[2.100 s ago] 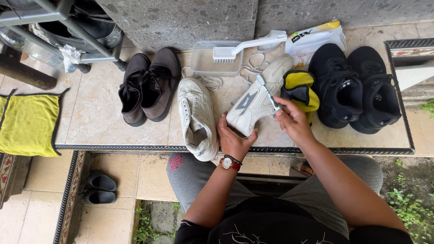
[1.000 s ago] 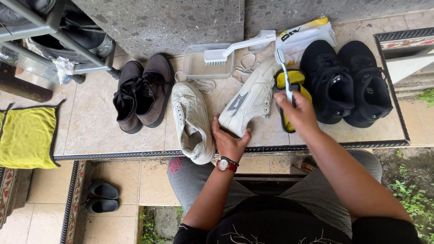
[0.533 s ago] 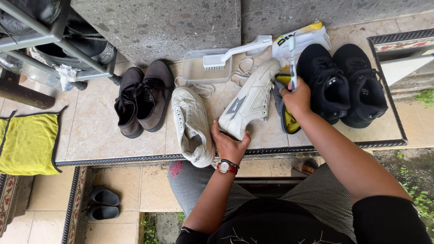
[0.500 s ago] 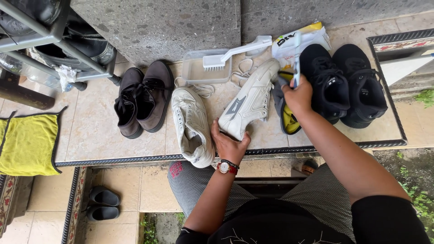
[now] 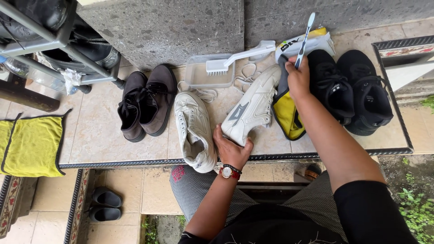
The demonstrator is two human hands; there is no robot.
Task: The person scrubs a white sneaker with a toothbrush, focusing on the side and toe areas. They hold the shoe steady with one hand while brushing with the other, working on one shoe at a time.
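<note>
My left hand (image 5: 231, 149) grips the heel end of a white sneaker (image 5: 253, 106) lying on its side on the tiled ledge. Beside it to the left rests its partner, a second white sneaker (image 5: 194, 131), laces loose. My right hand (image 5: 298, 79) is raised past the sneaker's toe, shut on a blue and white toothbrush (image 5: 305, 34) that points up toward the wall, together with the edge of a yellow and grey cloth (image 5: 287, 115) lying under that hand.
A clear plastic tub (image 5: 203, 77) with a white scrub brush (image 5: 235, 58) stands by the stone wall. Brown shoes (image 5: 147, 101) lie left, black sneakers (image 5: 352, 90) right. A yellow cloth (image 5: 29, 144) hangs far left, dark sandals (image 5: 105, 205) below, a metal rack (image 5: 54, 40) top left.
My right hand has moved from the sneaker's side up and to the right, lifting the toothbrush clear of the shoe. My left hand keeps hold of the sneaker.
</note>
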